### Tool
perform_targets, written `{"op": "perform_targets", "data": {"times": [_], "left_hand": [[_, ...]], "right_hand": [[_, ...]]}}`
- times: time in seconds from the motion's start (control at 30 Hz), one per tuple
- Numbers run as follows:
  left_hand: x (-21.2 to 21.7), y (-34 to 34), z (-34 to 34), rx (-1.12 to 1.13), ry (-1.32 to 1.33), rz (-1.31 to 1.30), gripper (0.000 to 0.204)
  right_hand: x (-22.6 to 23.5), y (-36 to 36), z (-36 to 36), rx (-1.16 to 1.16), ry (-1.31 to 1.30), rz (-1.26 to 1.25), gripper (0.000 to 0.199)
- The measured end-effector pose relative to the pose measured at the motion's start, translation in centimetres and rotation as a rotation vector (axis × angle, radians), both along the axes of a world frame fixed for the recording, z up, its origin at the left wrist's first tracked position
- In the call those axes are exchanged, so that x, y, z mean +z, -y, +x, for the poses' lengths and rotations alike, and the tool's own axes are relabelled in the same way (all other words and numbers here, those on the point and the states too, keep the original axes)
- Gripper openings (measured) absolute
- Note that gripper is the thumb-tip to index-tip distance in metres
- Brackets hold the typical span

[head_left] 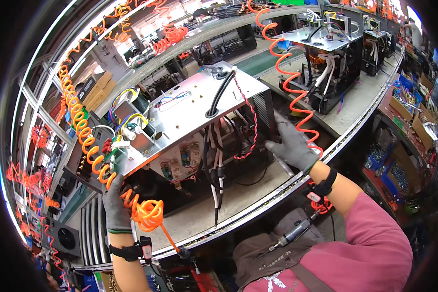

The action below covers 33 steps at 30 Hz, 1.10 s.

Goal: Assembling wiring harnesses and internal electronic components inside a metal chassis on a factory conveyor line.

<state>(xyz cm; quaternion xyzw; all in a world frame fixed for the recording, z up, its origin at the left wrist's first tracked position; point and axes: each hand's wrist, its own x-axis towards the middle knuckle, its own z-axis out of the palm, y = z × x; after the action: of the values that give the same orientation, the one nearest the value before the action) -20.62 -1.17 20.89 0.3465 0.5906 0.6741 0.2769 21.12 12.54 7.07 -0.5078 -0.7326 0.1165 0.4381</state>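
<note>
A half-built electrical unit (190, 119) stands in front of me, with a bare metal top plate, black vented side and wires hanging from its open front. My left hand (116, 207), in a grey glove, is at the unit's left front corner; most of its fingers are hidden behind the corner and an orange coiled hose (148, 214). At the unit's right end is my right hand (294, 148), also gloved, its thumb apart and fingers extended beside the vented side panel (263, 109). Black cables (214, 100) pass through a hole in the plate. A red-and-black twisted wire (253, 126) droops nearby.
Further along the line stands a similar unit (326, 63). A red coiled hose (297, 95) hangs near my right hand. A power screwdriver (297, 232) lies close to my body. Bins of screws (399, 175) stand at the right, and metal rollers (93, 228) at the left.
</note>
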Motion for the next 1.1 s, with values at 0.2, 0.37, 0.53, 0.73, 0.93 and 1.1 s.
{"op": "perform_targets", "data": {"times": [0.2, 0.37, 0.53, 0.73, 0.93, 1.1], "left_hand": [[2.0, 3.0, -2.3, -0.217, 0.089, -0.018, 0.035], [3.3, 5.2, -3.1, -0.468, 0.053, 0.33, 0.056], [3.7, 4.4, -2.3, -0.56, -0.008, 0.402, 0.04], [4.7, 4.0, 2.9, -0.526, -0.053, 0.467, 0.048], [6.0, 3.2, 11.8, -0.541, -0.073, 0.517, 0.051], [5.4, 1.2, 18.3, -0.421, -0.118, 0.443, 0.048]], "right_hand": [[0.8, 0.3, -0.5, -0.049, 0.126, -0.034, 0.069], [1.9, 0.6, -0.6, -0.033, 0.244, -0.184, 0.061], [1.0, -0.7, -0.7, 0.012, 0.235, -0.093, 0.039], [0.5, -2.1, -0.1, 0.143, 0.284, -0.157, 0.046], [0.9, -3.8, 2.3, 0.381, 0.341, -0.226, 0.058], [-0.5, -5.5, 3.1, 0.483, 0.266, -0.079, 0.052]]}}
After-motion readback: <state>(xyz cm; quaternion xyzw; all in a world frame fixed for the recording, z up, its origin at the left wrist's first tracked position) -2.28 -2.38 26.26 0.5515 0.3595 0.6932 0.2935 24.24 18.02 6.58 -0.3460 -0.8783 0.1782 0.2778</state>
